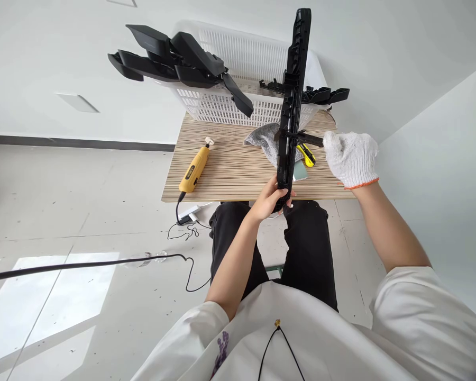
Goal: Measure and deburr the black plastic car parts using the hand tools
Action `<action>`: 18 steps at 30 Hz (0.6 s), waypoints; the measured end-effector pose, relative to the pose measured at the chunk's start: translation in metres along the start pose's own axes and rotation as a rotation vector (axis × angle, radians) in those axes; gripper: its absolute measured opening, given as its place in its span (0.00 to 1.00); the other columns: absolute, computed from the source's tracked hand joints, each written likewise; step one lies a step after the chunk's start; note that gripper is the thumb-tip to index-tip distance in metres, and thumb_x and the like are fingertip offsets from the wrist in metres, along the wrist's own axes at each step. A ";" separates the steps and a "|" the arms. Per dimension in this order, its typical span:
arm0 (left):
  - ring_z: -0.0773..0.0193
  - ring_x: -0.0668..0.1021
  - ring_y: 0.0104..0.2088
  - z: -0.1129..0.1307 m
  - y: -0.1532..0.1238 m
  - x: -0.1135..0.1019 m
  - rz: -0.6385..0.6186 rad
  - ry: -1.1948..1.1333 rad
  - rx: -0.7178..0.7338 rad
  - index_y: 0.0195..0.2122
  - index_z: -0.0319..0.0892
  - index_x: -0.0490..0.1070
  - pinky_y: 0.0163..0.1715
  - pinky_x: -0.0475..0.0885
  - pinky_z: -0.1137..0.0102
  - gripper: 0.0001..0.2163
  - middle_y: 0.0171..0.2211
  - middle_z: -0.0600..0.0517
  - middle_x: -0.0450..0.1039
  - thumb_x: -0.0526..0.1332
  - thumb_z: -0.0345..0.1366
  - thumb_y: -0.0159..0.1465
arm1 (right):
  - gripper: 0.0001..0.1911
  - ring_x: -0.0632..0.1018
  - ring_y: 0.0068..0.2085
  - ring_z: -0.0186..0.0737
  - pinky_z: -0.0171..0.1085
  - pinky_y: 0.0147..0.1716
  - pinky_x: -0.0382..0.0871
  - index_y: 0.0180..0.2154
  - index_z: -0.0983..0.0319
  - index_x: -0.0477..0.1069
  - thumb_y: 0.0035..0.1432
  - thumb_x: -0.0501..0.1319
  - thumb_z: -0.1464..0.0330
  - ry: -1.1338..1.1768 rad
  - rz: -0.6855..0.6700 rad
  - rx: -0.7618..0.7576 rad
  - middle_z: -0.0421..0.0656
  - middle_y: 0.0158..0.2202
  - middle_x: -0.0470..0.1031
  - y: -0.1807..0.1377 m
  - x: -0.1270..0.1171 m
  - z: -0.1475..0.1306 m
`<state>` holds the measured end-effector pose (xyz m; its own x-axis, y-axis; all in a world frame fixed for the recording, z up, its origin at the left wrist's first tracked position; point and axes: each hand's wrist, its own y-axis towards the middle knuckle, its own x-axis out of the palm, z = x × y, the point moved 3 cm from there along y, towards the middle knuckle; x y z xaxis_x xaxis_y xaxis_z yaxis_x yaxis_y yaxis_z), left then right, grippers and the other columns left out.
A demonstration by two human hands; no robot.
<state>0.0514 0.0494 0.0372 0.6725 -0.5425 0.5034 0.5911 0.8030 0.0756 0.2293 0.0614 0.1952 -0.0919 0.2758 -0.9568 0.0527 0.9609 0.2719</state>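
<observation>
A long black plastic trim part (292, 111) stands upright over the table's front edge, its ribbed side showing. My left hand (270, 200), bare, is closed around its lower end. A narrow black piece (311, 138) sticks out sideways from the middle of the part. My right hand (351, 157), in a white knitted glove with an orange cuff, is closed on the outer end of that piece. Whether the piece belongs to the part or is a separate tool, I cannot tell. Behind the part lie a grey cloth (265, 140) and a yellow utility knife (307, 155).
A yellow rotary tool (194, 170) with a round tip lies at the table's left, its cord hanging over the edge. At the back, a white plastic basket (198, 103) holds several black parts (198, 58) jutting over its rim. A pale green block (300, 171) sits near the knife.
</observation>
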 end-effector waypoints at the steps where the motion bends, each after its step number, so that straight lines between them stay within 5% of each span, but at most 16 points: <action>1: 0.66 0.79 0.25 0.000 0.000 0.000 0.001 0.001 0.000 0.55 0.43 0.63 0.15 0.63 0.75 0.22 0.34 0.52 0.78 0.64 0.41 0.62 | 0.35 0.67 0.26 0.39 0.40 0.30 0.48 0.23 0.60 0.71 0.73 0.41 0.50 -0.054 0.009 0.007 0.45 0.19 0.66 0.001 -0.001 0.002; 7: 0.65 0.79 0.25 -0.003 0.000 -0.002 0.002 0.007 -0.008 0.56 0.42 0.62 0.14 0.63 0.74 0.23 0.35 0.51 0.78 0.64 0.41 0.62 | 0.24 0.66 0.26 0.38 0.40 0.32 0.45 0.24 0.60 0.67 0.70 0.49 0.58 -0.166 0.001 -0.027 0.42 0.20 0.64 0.006 -0.003 0.006; 18: 0.64 0.79 0.26 -0.004 -0.001 -0.002 -0.011 -0.006 0.002 0.56 0.41 0.61 0.13 0.65 0.74 0.23 0.35 0.51 0.77 0.64 0.41 0.63 | 0.26 0.70 0.29 0.43 0.42 0.32 0.49 0.29 0.61 0.72 0.72 0.43 0.59 -0.262 -0.019 -0.076 0.48 0.25 0.71 0.010 -0.002 0.014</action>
<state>0.0511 0.0492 0.0330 0.6634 -0.5501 0.5073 0.5975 0.7975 0.0834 0.2438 0.0700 0.1985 0.1685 0.2507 -0.9533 -0.0218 0.9678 0.2507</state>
